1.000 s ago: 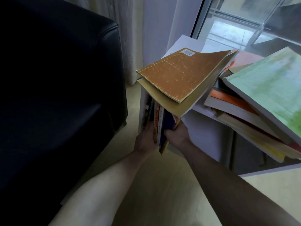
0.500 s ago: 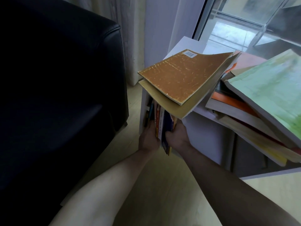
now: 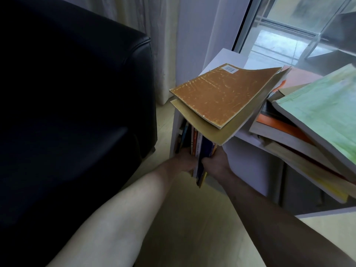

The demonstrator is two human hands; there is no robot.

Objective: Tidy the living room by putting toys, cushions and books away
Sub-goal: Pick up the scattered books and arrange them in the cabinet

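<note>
A bundle of upright books (image 3: 200,151) stands partly inside the lower compartment of a white shelf unit (image 3: 248,162). My left hand (image 3: 184,160) holds the bundle on its left side and my right hand (image 3: 214,162) grips it on the right, fingers curled round the spines. On the shelf top lies a brown book (image 3: 223,95) over a yellowish book (image 3: 208,130), both hanging over the edge above my hands. More books are hidden deeper in the compartment.
A black leather armchair (image 3: 77,105) fills the left. A slanting pile of books topped by a green book (image 3: 323,110) lies on the shelf top at the right. Curtains (image 3: 154,35) and a glass door (image 3: 289,31) stand behind. Pale wooden floor (image 3: 185,218) lies below.
Both hands have pushed the upright bundle a little further toward the shelf compartment. The books on the shelf top have not moved.
</note>
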